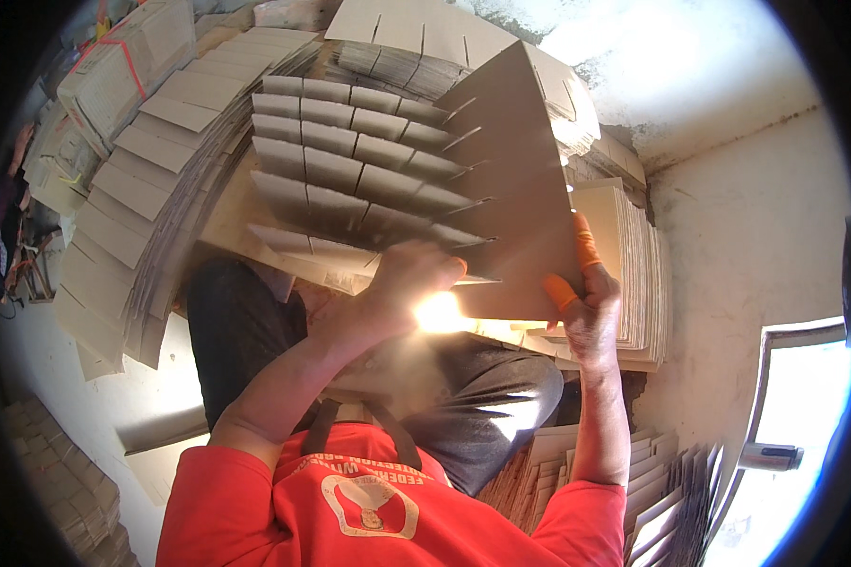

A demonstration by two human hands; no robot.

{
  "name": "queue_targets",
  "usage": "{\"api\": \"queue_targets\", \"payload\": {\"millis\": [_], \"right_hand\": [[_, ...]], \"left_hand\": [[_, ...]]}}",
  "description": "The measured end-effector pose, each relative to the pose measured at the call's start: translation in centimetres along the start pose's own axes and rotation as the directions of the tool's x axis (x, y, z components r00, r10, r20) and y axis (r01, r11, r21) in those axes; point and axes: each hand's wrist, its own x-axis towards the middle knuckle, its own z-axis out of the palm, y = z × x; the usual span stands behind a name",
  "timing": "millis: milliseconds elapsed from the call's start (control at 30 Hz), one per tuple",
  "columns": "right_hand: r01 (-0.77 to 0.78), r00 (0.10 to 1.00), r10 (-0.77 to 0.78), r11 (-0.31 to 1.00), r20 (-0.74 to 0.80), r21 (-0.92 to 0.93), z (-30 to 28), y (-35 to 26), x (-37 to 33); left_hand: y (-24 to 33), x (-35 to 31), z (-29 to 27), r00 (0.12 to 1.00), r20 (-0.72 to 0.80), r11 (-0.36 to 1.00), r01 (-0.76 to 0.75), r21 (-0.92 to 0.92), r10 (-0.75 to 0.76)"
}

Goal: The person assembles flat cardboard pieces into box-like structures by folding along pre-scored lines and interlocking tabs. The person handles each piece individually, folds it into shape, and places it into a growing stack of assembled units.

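Observation:
A broad brown cardboard sheet (520, 189) stands tilted in front of me, with a row of slits along its left side. My right hand (591, 298), with orange covers on the fingers, grips its right edge near the lower corner. Several slotted cardboard strips (331, 151) run in rows from the left and meet the sheet at its slits. My left hand (411, 274) is closed at the right end of the nearest strip (298, 244), beside the sheet's lower left corner. An orange cover shows on one of its fingertips, and the other fingertips are partly hidden.
Overlapping cardboard pieces (132, 198) curve along the left. More slotted sheets (416, 33) lie stacked beyond the strips. A tall cardboard stack (633, 274) stands at the right, and loose pieces (633, 482) lean at the lower right. Bright light (438, 312) glares below my left hand.

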Motion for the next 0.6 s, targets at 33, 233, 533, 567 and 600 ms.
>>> {"api": "queue_targets", "payload": {"millis": [33, 233, 533, 567, 600], "right_hand": [[0.038, 0.999, -0.038, 0.997, 0.002, -0.062, 0.4, 0.4, 0.4], [-0.015, 0.997, 0.024, 0.993, 0.074, -0.12, 0.9, 0.7, 1.9], [0.166, 0.975, -0.129, 0.964, 0.182, -0.207, 0.8, 0.1, 3.8], [0.153, 0.974, -0.11, 0.964, 0.198, -0.216, 0.6, -0.2, 4.2], [0.139, 0.973, -0.09, 0.964, 0.213, -0.226, 0.3, -0.7, 4.6]], "left_hand": [[0.4, 0.4, -0.4, 1.0, 0.02, 0.999, 0.023, 0.022, -0.024], [0.7, 1.7, -0.7, 0.997, 0.035, 0.997, 0.066, 0.034, -0.067], [0.2, 1.9, -0.7, 0.997, 0.044, 0.996, 0.064, 0.069, -0.067], [0.4, 2.1, -0.7, 0.993, 0.066, 0.99, 0.085, 0.111, -0.093], [0.5, 2.3, -0.6, 0.989, 0.088, 0.983, 0.105, 0.153, -0.12]]}}
